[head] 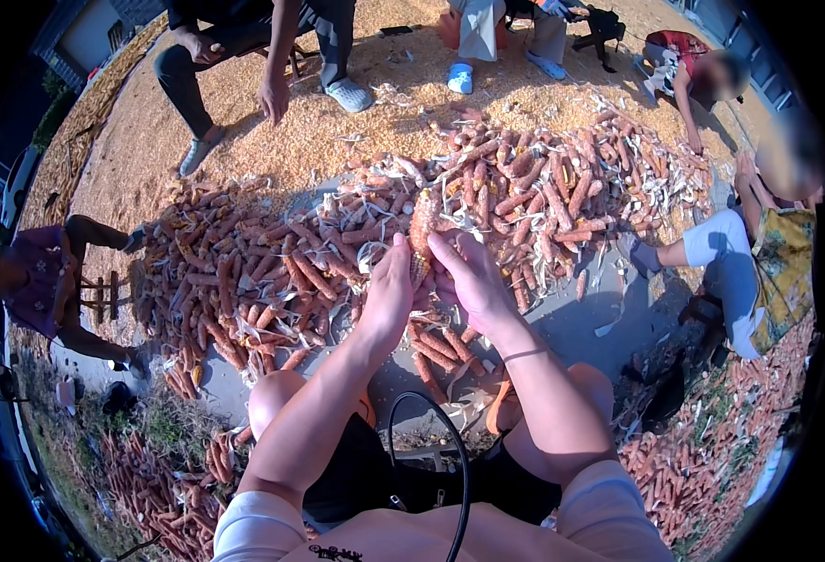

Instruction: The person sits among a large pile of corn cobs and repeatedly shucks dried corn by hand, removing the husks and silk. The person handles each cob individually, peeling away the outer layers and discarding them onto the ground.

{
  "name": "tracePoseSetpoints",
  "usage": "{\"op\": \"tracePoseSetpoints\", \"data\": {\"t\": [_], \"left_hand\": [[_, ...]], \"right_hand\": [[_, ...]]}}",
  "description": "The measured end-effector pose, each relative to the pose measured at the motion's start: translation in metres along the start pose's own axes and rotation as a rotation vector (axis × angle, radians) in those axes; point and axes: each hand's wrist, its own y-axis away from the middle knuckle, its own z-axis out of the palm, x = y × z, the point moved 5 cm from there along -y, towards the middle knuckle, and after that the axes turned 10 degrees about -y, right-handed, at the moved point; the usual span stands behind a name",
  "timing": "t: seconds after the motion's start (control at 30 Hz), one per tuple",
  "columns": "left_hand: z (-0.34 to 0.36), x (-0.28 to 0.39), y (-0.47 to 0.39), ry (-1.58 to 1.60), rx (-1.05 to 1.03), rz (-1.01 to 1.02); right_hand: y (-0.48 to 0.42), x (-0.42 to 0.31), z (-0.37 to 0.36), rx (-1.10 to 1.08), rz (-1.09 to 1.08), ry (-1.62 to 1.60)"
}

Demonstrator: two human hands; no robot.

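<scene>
Both my hands meet around one ear of corn (423,228), held upright above the heap. Its upper part looks mostly stripped and reddish; yellow kernels show near its tip and at the lower end. My left hand (392,284) grips the ear's lower left side, fingers partly hidden behind it. From the right, my right hand (467,277) holds it with the thumb against the cob. Beyond and below lies a wide heap of corn cobs (243,274), mostly bare and reddish, mixed with pale dry husks (470,211). A few cobs (440,351) lie near my feet.
Loose yellow kernels (131,133) spread over the ground behind the heap. Several people sit or bend around it, one at the left by a wooden stool (99,298), others at the top and right. More cobs (707,456) lie at lower right. A black cable (465,464) loops before my lap.
</scene>
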Motion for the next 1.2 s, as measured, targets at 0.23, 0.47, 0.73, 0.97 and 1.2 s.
{"op": "tracePoseSetpoints", "data": {"t": [0.23,0.47,0.73,0.97,1.2], "left_hand": [[-0.005,-0.003,-0.002,0.084,-0.027,-0.031],[-0.011,-0.016,-0.005,0.042,0.088,0.099],[-0.009,-0.014,-0.005,0.013,0.149,0.137],[0.006,-0.008,-0.003,-0.273,0.146,0.448],[0.010,0.010,0.009,0.037,-0.041,0.258]], "right_hand": [[0.001,0.009,0.007,-0.023,-0.249,0.401],[0.004,0.021,0.015,-0.041,-0.337,0.485],[0.009,0.025,0.017,0.038,-0.518,0.686],[0.001,0.013,0.002,0.046,-0.387,0.425],[0.003,0.003,0.006,0.146,0.082,-0.282]]}}
